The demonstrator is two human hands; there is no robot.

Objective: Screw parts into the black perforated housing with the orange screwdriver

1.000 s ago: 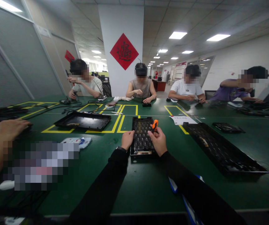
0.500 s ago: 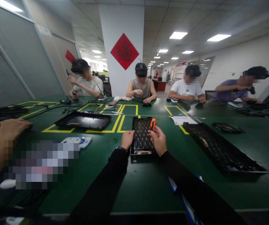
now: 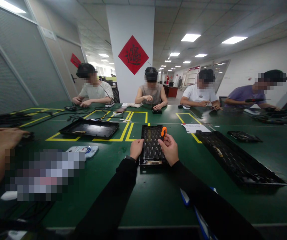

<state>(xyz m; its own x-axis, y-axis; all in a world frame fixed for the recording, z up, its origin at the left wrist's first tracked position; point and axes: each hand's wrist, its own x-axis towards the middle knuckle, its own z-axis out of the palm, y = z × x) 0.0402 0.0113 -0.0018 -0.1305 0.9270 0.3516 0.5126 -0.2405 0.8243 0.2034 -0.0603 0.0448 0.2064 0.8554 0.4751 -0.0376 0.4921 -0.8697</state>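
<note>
In front of me on the green table lies a black rectangular plastic housing (image 3: 151, 143), its inside dotted with rows of small pale marks. A tan strip (image 3: 153, 163) runs along its near end. My left hand (image 3: 136, 149) pinches the housing's left side wall. My right hand (image 3: 169, 150) is closed around a screwdriver with an orange and black handle (image 3: 163, 132), held upright over the housing's right side. The tip of the screwdriver is hard to make out among the dark parts.
A long black housing (image 3: 238, 160) lies to the right, a shallow black tray (image 3: 90, 128) to the left. Paper (image 3: 195, 128) and a small dark part (image 3: 243, 136) are farther right. A plastic packet (image 3: 90, 151) lies left, near a neighbour's hand (image 3: 7, 138). Several people sit opposite.
Both my hands keep nearly the same place, with the screwdriver handle turned slightly. Opposite at far left, a person's raised hand has come down; at far right, a person's tool has lowered.
</note>
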